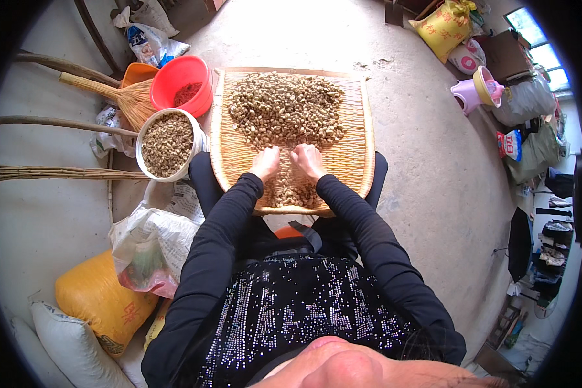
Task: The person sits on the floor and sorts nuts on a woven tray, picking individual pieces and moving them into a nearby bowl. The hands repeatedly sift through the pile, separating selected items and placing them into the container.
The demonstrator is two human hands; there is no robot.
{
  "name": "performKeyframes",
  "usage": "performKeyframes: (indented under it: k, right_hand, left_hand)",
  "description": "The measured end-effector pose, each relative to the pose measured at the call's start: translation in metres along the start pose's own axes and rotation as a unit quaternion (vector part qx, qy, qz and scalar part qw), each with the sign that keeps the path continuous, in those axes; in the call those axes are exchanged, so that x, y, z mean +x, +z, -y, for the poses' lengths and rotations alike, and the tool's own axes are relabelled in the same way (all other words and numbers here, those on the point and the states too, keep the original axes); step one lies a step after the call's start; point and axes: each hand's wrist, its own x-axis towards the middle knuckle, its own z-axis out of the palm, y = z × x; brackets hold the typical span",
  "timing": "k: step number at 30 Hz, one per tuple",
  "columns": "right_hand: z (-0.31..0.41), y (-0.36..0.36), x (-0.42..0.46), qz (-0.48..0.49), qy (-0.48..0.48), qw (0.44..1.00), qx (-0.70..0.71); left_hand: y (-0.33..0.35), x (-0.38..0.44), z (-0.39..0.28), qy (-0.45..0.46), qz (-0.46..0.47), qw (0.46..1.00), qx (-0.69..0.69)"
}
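A woven bamboo tray point(359, 145) rests across my lap. Its far half bears a heap of unshelled peanuts point(286, 106), and a smaller pile of peanuts point(291, 194) lies by the near edge, between my forearms. My left hand point(266, 163) hovers at the near edge of the big heap, its fingers curled. Beside it, a small gap to the right, is my right hand point(309, 160), curled in the same way. The backs of both hands hide the fingertips, so whether a peanut is in either one cannot be seen.
Left of the tray stand a white bucket point(200, 136) filled with what look like peanut shells and a red plastic bucket point(201, 68) holding small red kernels. A straw broom point(131, 97), poles and stuffed sacks point(106, 296) line the left wall. Bags and a yellow sack point(444, 29) sit along the right.
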Motion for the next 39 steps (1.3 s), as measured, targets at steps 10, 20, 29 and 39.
performKeyframes:
  k: [10, 20, 29, 39]
  right_hand:
    - [-0.016, -0.001, -0.006, 0.004, 0.047, 0.992, 0.118]
    - [-0.011, -0.013, -0.002, -0.058, 0.003, 0.994, 0.089]
    - [-0.024, -0.01, 0.002, -0.068, 0.012, 0.993, 0.098]
    - [-0.01, -0.007, 0.01, -0.025, -0.079, 0.993, -0.082]
  left_hand:
    - [0.009, 0.007, -0.011, 0.036, -0.082, 0.995, -0.054]
    - [0.01, 0.004, -0.032, 0.055, -0.052, 0.997, 0.034]
    - [0.014, 0.001, -0.043, -0.038, -0.071, 0.997, 0.004]
    - [0.012, -0.004, -0.032, 0.01, -0.059, 0.998, 0.037]
